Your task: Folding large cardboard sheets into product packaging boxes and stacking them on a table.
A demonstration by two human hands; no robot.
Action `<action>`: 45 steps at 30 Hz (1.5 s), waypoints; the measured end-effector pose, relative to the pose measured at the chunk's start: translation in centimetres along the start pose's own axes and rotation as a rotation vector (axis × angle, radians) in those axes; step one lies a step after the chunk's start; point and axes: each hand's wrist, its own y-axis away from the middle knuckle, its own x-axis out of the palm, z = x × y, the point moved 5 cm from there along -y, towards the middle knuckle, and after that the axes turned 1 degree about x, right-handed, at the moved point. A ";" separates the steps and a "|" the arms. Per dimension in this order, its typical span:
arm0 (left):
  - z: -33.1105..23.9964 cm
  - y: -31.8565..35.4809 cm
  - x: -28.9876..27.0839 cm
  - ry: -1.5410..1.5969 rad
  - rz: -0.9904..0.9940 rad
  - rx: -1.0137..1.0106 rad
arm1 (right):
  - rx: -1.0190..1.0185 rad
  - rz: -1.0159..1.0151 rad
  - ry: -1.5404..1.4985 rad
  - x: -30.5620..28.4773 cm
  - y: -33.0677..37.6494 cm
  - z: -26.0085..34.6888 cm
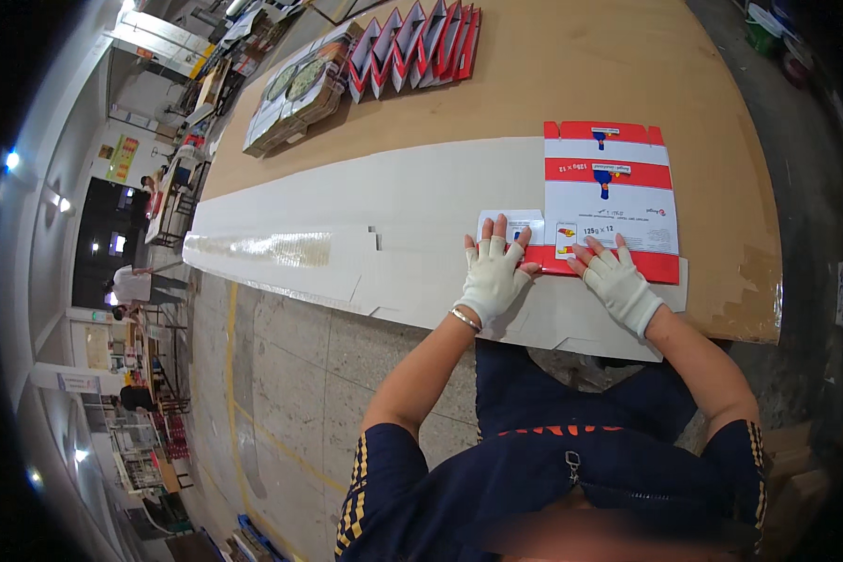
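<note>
A flattened red and white printed carton (642,211) lies near the table's front edge, on a long pale grey cardboard sheet (421,183). Both my hands wear white gloves that leave the fingertips bare. My left hand (498,273) rests with spread fingers on the carton's small white side flap (534,223) and its red lower edge. Flat on the carton's lower part, my right hand (616,286) has its fingers stretched out and apart. Neither hand grips anything; both press from above.
Several red and white folded cartons (412,51) stand in a row at the far side, beside a strapped stack of printed flat cardboard (304,84). Brown cardboard (745,253) covers the table. People (133,284) work at other tables on the left, across a floor (290,375) with yellow lines.
</note>
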 end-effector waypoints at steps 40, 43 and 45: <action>4.3 1.0 -2.7 0.856 0.073 0.056 | 0.824 -0.335 -0.681 6.7 -32.1 -33.2; 3.8 1.5 -3.0 0.804 -0.037 0.111 | 0.705 -0.312 -1.027 10.3 -42.2 -30.0; 3.4 1.9 -2.9 0.739 0.003 0.099 | 0.656 -0.247 -0.948 9.9 -43.9 -27.1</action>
